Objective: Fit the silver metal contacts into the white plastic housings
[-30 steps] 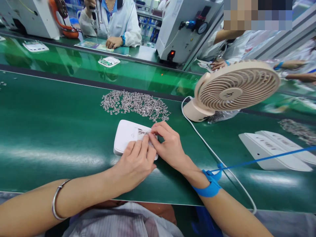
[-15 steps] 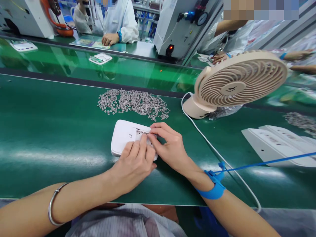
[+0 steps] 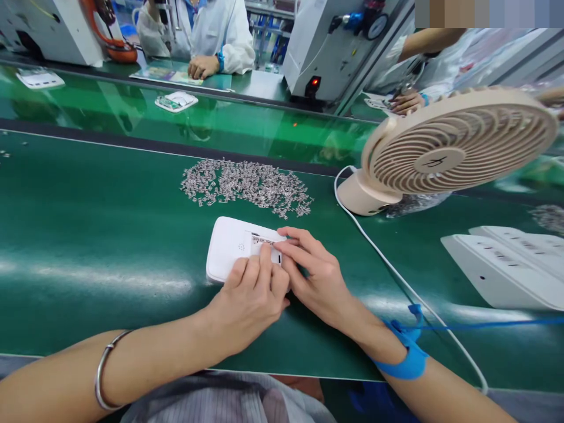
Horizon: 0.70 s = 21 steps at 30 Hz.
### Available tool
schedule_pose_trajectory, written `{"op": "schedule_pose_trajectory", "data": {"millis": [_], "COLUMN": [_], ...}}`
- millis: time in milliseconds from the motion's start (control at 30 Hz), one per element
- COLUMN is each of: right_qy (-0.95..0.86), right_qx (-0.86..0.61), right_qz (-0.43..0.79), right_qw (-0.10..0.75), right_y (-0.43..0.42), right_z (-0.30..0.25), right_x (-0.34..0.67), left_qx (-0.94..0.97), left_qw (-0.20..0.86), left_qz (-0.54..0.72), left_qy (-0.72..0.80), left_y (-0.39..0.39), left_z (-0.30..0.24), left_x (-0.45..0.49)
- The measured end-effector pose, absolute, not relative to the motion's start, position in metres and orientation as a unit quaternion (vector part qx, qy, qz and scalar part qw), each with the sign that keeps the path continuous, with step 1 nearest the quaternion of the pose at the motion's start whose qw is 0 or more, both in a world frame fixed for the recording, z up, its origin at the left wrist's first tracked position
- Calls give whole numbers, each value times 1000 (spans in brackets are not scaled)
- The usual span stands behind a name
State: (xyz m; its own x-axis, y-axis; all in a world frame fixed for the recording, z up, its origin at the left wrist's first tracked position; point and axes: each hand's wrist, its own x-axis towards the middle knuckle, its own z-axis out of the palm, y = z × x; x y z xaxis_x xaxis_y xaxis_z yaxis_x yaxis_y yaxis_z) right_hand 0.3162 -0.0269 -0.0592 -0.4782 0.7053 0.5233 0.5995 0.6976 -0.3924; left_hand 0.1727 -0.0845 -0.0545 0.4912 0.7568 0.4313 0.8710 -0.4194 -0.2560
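Note:
A white plastic housing (image 3: 229, 247) lies on the green mat in front of me, with an open slot showing small metal contacts (image 3: 263, 240). My left hand (image 3: 251, 296) rests on the housing's near right end, fingers curled and pressing at the slot. My right hand (image 3: 315, 273) meets it from the right, its fingertips pinched at the same slot on something too small to name. A blue wrist strap (image 3: 408, 358) with a blue cord circles my right wrist. A heap of small metal clips (image 3: 247, 183) lies just beyond the housing.
A beige desk fan (image 3: 445, 150) stands at the right, its white cable (image 3: 396, 276) running past my right arm. White housings (image 3: 502, 264) lie at far right. Beyond runs a green conveyor (image 3: 132, 114) carrying a part (image 3: 176, 101); people in white coats and grey machines (image 3: 326, 50) lie behind.
Both hands stay on the housing's slot, fingers shifting only slightly. The camera view has drifted, so the fan and housings sit further right.

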Motion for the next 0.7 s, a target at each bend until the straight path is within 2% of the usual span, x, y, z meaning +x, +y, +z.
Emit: {"op": "schedule_pose_trajectory", "data": {"millis": [100,200,367,467,600,700], "right_qy": [-890,-892,-805,-761,-694,-657], "right_qx": [-351,-353,-421,-468,-487,-450], "right_qz": [12,25,184,246,313,393], "right_qw": [291,282,376,376,429,460], "right_y": [-27,-25,-14,-6,-13,-49], "right_z": [-54,-53,-61,-62,-36,-8], "right_x": [317,317,314,309,300,308], "left_qx": [-829,-829,-832,-834,-814,-771], "left_qw": [235,244,255,259,282,248], "left_qz": [-126,-121,-97,-82,-32,35], "left_qy": [-491,-488,-482,-481,-508,-586], "left_y": [-84,-83,-84,-87,-82,-68], "left_z": [-54,-54,-55,-51,-41,-32], "left_x": [174,175,176,178,173,158]}}
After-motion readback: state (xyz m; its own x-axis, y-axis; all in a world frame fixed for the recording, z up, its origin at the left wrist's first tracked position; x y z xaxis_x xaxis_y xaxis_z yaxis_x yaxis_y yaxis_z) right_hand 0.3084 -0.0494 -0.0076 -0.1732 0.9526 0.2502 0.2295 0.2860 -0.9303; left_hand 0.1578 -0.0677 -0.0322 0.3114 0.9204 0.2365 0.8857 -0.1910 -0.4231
